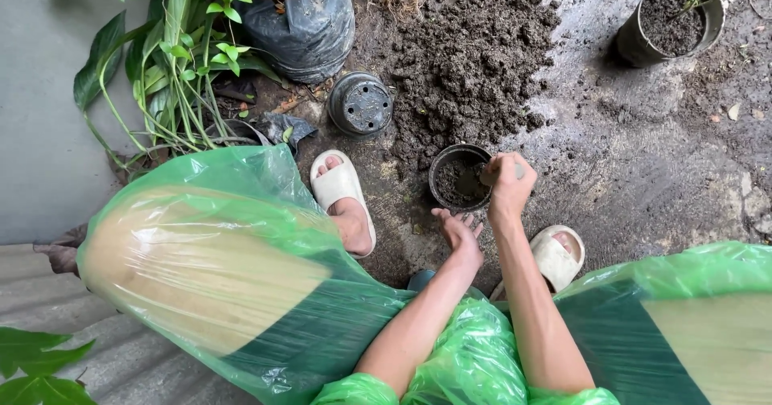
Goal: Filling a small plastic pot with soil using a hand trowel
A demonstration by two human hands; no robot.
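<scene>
A small black pot (438, 172), partly filled with dark soil, stands on the wet ground between my feet. My right hand (507, 184) is closed at the pot's right rim, gripping what looks like a small scoop (470, 181) whose dull blade reaches into the soil. My left hand (460, 234) hovers just below the pot with its fingers spread, holding nothing and not touching the pot. Both forearms are bare and come out of a green plastic rain cover.
A heap of loose dark soil (470, 67) lies just beyond the pot. An upturned black pot (360, 103), a black grow bag (305, 27) and a leafy plant (173, 75) are at the upper left. A grey soil-filled pot (635, 39) sits top right. My feet wear pale slides (338, 186).
</scene>
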